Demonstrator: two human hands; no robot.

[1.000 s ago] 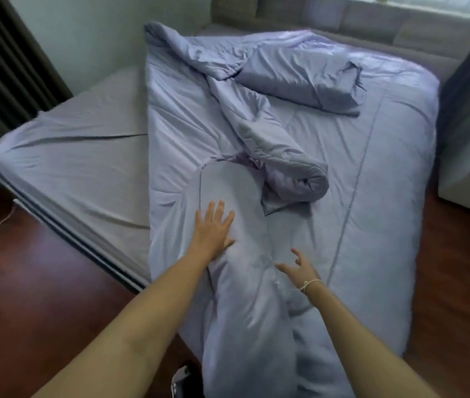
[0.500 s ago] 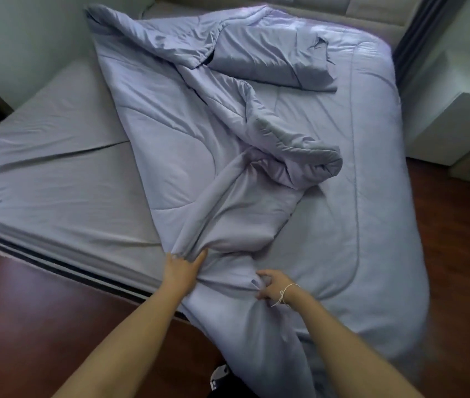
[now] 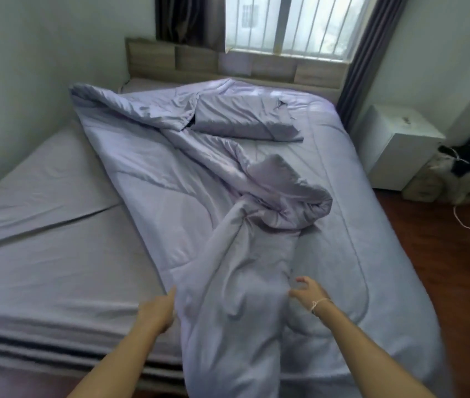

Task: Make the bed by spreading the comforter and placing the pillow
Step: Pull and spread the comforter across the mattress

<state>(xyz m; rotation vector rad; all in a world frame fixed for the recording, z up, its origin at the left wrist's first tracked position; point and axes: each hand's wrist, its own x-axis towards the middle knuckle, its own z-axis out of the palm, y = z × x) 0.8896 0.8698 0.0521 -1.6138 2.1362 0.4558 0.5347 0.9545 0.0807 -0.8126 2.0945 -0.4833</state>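
Observation:
A lilac comforter lies crumpled over the right half of the bed, with a twisted roll in its middle. The bare sheet shows on the left half. A matching pillow lies on the comforter near the headboard. At the foot of the bed, my left hand grips the left side of a raised bunch of comforter. My right hand holds the bunch's right side with loosely curled fingers.
A wooden headboard runs under the window. Beside the bed on the right stands a white cabinet, with a black-and-white object and a white cable on the wood floor. A wall runs along the bed's left side.
Both hands went from resting on the comforter to gripping its near end. The bunch between them has risen, and the view has tilted up to show the headboard and window.

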